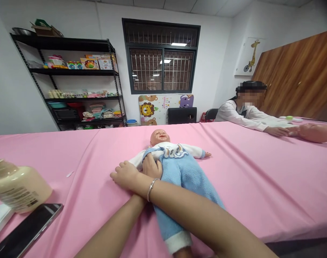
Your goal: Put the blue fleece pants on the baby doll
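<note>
A baby doll [159, 137] lies on its back on the pink-covered table, head away from me. It wears a white top with an animal face [175, 151] and blue fleece trousers [176, 172] with pale cuffs. My forearms cross over its lower body, the right above the left. My left hand [152, 167] is at the side of the waist, fingers curled at the trousers' raised edge; the fingertips are hidden by cloth. My right hand [125, 175], with a silver bracelet on the wrist, closes over the end of the doll's sleeved arm [135, 157].
On the left are a cream pump-type bottle [23, 184], a phone [27, 229] and a white object [0, 218]. A small white scrap [70, 174] lies near. At right, another person [242, 107] handles a second doll [316, 132]. A stocked shelf [77, 70] stands behind.
</note>
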A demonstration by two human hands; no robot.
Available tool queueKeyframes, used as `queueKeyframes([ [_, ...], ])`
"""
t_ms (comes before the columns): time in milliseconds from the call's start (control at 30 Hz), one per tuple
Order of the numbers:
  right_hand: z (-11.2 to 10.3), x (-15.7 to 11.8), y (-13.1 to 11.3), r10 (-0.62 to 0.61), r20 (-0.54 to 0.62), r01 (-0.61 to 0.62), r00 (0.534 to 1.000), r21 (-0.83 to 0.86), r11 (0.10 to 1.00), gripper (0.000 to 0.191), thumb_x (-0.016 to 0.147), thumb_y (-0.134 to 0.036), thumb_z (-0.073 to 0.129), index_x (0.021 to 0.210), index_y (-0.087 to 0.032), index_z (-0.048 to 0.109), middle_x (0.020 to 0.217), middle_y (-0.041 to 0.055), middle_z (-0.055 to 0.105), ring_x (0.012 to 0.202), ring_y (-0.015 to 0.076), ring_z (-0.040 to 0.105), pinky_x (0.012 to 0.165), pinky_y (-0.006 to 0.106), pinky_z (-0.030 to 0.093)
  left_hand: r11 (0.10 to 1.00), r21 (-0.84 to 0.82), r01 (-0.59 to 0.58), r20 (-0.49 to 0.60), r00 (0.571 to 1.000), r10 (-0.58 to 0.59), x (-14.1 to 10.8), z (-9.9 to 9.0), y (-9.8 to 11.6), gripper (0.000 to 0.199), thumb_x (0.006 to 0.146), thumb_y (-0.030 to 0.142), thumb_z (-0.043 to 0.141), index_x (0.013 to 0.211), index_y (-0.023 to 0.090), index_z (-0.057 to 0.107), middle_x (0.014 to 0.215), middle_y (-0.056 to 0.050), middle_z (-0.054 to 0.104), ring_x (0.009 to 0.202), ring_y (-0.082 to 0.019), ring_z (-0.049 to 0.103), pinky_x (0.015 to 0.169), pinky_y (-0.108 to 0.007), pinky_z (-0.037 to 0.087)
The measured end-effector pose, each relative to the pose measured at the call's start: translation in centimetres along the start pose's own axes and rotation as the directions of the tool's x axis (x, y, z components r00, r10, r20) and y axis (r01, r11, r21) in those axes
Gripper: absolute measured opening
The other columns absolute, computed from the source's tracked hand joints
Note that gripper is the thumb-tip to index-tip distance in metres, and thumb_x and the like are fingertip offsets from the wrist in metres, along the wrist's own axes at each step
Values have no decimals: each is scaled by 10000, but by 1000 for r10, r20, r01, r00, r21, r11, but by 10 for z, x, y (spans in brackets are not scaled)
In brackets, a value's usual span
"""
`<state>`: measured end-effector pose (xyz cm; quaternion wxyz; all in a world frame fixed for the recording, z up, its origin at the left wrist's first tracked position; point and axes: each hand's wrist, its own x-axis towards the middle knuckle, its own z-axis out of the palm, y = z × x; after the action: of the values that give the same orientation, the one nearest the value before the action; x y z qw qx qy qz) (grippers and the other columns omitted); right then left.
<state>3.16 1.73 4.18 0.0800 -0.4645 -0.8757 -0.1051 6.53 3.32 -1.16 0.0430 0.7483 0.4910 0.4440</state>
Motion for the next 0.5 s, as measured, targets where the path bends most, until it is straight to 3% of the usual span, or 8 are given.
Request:
queueKeyframes([
  [100, -17, 4, 17, 55, -65, -56, 996, -12, 998, 200, 856, -106, 410, 1001, -203, 507, 1006, 76, 592, 953, 182, 522, 811, 307, 377, 991, -82, -106, -75, 992, 100, -1, 1, -3, 336, 766, 213, 473, 1094, 137, 476, 1006, -158, 560, 1025, -336, 506, 919, -529, 364],
  [167, -37, 5, 38, 160, -151, -165, 975, -19, 986, 306, 873, -90, 337, 1141, -197, 442, 1052, 116, 564, 957, 209, 525, 797, 344, 388, 961, -172, -219, -105, 974, 203, -3, 0, -4, 340, 802, 227, 459, 1136, 161, 458, 1087, -148, 540, 1071, -308, 485, 947, -511, 363],
  [267, -64, 0, 79, 472, -304, -462, 827, 109, 880, 318, 884, -149, 372, 1196, -184, 423, 1042, 114, 576, 908, 220, 550, 745, 325, 414, 911, -208, -355, -135, 933, 332, -5, -4, 1, 356, 814, 203, 452, 1163, 135, 438, 1159, -168, 501, 1149, -298, 426, 965, -497, 363],
  [300, -70, -4, 93, 550, -271, -513, 790, 198, 835, 276, 885, -213, 419, 1153, -170, 468, 1035, 110, 586, 897, 214, 556, 746, 310, 415, 907, -193, -374, -165, 924, 346, -6, -6, 4, 369, 808, 174, 446, 1171, 112, 427, 1182, -187, 477, 1187, -305, 386, 981, -505, 342],
  [333, -73, -9, 105, 589, -202, -525, 783, 294, 799, 242, 893, -280, 433, 1074, -152, 530, 981, 100, 608, 866, 201, 564, 745, 291, 413, 905, -177, -386, -206, 914, 349, -5, -8, 7, 378, 801, 147, 440, 1175, 90, 416, 1202, -205, 451, 1222, -314, 339, 999, -522, 310],
  [433, -72, -27, 131, 475, 58, -428, 878, 537, 726, 469, 915, -463, 349, 783, -106, 622, 740, 66, 626, 691, 140, 562, 702, 238, 412, 912, -177, -371, -296, 904, 310, -1, -12, 14, 398, 786, 117, 457, 1179, 93, 395, 1246, -200, 394, 1271, -302, 250, 1045, -521, 236],
  [500, -67, -38, 138, 357, 85, -330, 930, 621, 711, 546, 896, -527, 345, 713, -97, 626, 673, 49, 611, 636, 111, 541, 683, 217, 409, 915, -207, -346, -295, 914, 279, 3, -16, 12, 371, 781, 123, 479, 1145, 116, 407, 1190, -173, 435, 1222, -291, 310, 1029, -510, 264],
])
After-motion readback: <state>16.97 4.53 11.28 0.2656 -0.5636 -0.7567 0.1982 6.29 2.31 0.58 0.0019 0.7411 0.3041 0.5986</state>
